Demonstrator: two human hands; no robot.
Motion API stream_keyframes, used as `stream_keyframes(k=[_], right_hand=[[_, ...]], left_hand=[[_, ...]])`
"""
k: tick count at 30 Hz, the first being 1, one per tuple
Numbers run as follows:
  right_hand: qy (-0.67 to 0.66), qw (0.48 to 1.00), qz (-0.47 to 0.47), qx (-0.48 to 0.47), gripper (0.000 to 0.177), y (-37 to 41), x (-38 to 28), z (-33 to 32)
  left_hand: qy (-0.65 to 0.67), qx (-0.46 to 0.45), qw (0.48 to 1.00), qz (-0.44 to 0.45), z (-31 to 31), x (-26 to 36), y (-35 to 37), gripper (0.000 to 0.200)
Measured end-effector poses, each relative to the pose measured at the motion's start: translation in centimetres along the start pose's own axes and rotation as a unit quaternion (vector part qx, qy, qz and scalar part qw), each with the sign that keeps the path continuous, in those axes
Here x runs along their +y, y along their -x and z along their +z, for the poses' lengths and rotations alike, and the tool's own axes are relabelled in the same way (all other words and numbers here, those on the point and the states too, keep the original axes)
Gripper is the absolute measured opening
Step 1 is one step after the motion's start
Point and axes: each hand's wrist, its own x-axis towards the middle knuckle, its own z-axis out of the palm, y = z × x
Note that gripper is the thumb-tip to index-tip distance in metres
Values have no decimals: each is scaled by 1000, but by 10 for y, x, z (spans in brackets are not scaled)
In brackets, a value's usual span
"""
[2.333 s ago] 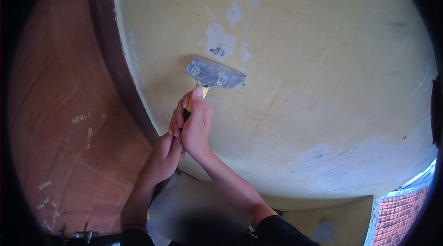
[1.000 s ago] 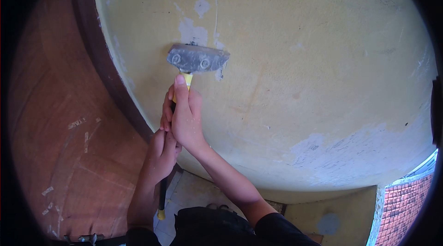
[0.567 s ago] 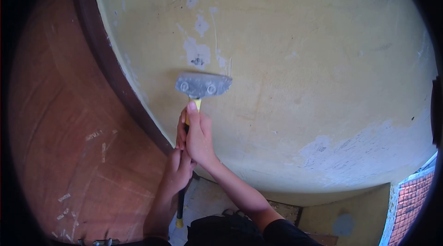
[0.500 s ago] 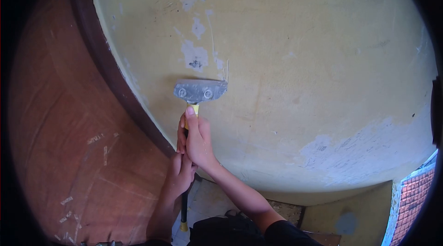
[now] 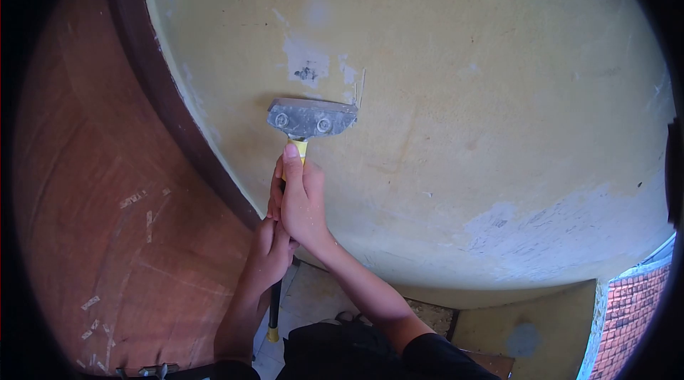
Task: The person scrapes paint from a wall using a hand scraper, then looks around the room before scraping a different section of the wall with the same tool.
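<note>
Scraper (image 5: 308,117) below pale patch (image 5: 308,53) on wall (image 5: 456,123)

Scraper (image 5: 312,117) had dull, smeared metal head; wall (image 5: 456,123) looked matt, patchily worn; side panel (image 5: 92,202) looked wooden.

Scraper (image 5: 317,110) before wall (image 5: 442,130) (door (image 5: 92,137) left)

The right hand (image 5: 304,209) sits above the left hand (image 5: 268,255), the two touching, both curled into a firm grip. The right thumb (image 5: 291,155) lies extended, pointing up, its nail showing. The right forearm (image 5: 360,284) slants in from the lower right; the left forearm (image 5: 241,316) rises more steeply from the lower left.
</note>
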Motion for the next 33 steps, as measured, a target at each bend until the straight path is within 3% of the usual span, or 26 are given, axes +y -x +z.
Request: stream_keyframes(k=[8,12,21,27,28,33], right_hand=[[11,1000,-5,11,48,-5,2,0],[34,999,-13,7,46,-10,2,3],[42,999,-29,19,49,-18,-6,13],[91,993,-75,23,51,-37,-47,25],[93,993,-76,21,51,-38,-52,26],[101,993,-66,9,51,-18,-46,14]], left_hand=[[4,-9,1000,4,-6,-4,-6,36],[-50,32,998,10,-7,2,-10,31],[-64,28,995,73,-12,10,-19,29],[-27,12,991,133,4,55,-37,28],[-11,-11,995,100,2,63,-37,26],[-3,-18,988,156,10,25,-24,24]])
